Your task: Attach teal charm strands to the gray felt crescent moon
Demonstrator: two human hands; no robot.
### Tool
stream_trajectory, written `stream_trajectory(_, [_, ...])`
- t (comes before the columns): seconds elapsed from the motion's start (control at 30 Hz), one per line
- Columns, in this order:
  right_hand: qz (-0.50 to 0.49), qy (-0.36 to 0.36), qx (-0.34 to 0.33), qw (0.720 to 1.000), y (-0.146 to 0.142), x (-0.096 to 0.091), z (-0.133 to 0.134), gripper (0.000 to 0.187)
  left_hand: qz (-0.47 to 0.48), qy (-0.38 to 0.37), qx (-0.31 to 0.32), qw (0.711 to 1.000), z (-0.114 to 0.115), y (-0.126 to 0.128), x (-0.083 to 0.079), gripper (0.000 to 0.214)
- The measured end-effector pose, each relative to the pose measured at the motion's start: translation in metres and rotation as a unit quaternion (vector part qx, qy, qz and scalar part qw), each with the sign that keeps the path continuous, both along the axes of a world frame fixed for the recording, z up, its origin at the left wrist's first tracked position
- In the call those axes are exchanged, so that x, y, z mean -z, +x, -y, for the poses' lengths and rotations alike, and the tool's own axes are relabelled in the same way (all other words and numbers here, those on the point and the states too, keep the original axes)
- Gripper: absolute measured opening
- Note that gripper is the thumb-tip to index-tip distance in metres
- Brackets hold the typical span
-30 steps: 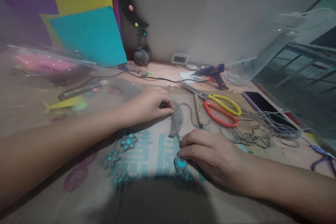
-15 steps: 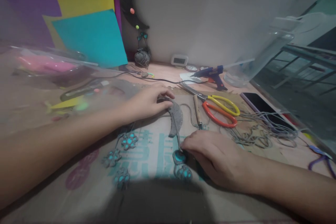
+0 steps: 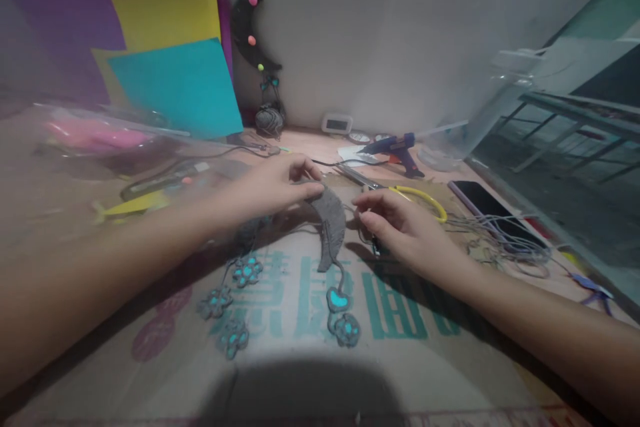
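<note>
The left hand (image 3: 277, 188) pinches the top tip of the grey moon (image 3: 331, 223) between thumb and fingers, so its grip is pressed together on the moon. I think this keeps the moon flat and in place. The moon lies in the middle of the cardboard (image 3: 425, 340), between the two hands. Strings run from its low end, with a blue heart (image 3: 339, 299) and a paw charm (image 3: 347, 330) laid out straight, maybe so they do not tangle. More paw charms (image 3: 246, 271) lie to the left on their own strings.

The right hand (image 3: 400, 230) hovers just beside the moon's outer edge. Its fingers are curled, with the thumb near the first finger, but I cannot tell if the grip holds anything. The yellow handle of the scissors (image 3: 425, 195) peeks out behind it.

The cardboard covers the table (image 3: 310, 141), likely to keep it safe. Farther back lie a glue gun (image 3: 395, 145), a phone (image 3: 480, 200) and a heap of grey cord (image 3: 505, 240). Sheets of colored paper (image 3: 180, 90) lean on the wall at the left, and a black moon (image 3: 250, 27) hangs there. The room is dim.
</note>
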State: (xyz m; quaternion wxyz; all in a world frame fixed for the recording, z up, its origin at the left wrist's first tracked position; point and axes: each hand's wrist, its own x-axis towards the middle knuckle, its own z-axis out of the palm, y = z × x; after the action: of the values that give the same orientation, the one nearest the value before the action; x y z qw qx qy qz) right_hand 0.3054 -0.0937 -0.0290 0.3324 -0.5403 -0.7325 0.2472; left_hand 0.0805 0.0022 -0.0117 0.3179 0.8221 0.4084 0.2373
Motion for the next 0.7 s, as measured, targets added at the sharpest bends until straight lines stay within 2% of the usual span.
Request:
stream_trajectory(0.1, [0.025, -0.041, -0.017, 0.999, -0.002, -0.010, -0.009, 0.027, 0.045, 0.015, 0.008, 0.999, 0.005, -0.001, -0.009, 0.027])
stream_trajectory(0.17, [0.067, -0.017, 0.002, 0.998, 0.001, -0.018, -0.016, 0.028, 0.057, 0.019, 0.007, 0.998, 0.008, -0.001, -0.009, 0.027])
stream_trajectory(0.27, [0.160, 0.062, 0.034, 0.985, 0.013, -0.030, -0.025, 0.015, 0.051, -0.033, -0.006, 0.998, 0.010, -0.002, -0.001, 0.029])
stream_trajectory(0.37, [0.201, 0.064, 0.028, 0.977, 0.019, -0.035, -0.023, 0.011, 0.053, -0.098, -0.015, 0.994, 0.010, -0.004, 0.008, 0.030])
stream_trajectory(0.43, [0.155, 0.019, 0.028, 0.987, 0.016, -0.034, -0.018, 0.018, 0.064, -0.080, -0.017, 0.995, 0.010, -0.005, 0.008, 0.029])
stream_trajectory(0.5, [0.066, -0.054, 0.012, 0.996, 0.008, -0.031, -0.013, 0.026, 0.082, -0.022, -0.013, 0.996, 0.011, -0.007, 0.004, 0.028])
stream_trajectory(0.6, [-0.057, -0.126, -0.027, 0.990, -0.005, -0.025, -0.012, 0.032, 0.102, 0.059, -0.002, 0.993, 0.015, -0.010, -0.007, 0.025])
stream_trajectory(0.7, [-0.142, -0.148, -0.049, 0.977, -0.017, -0.023, -0.014, 0.032, 0.113, 0.085, -0.017, 0.990, 0.020, -0.012, -0.015, 0.029])
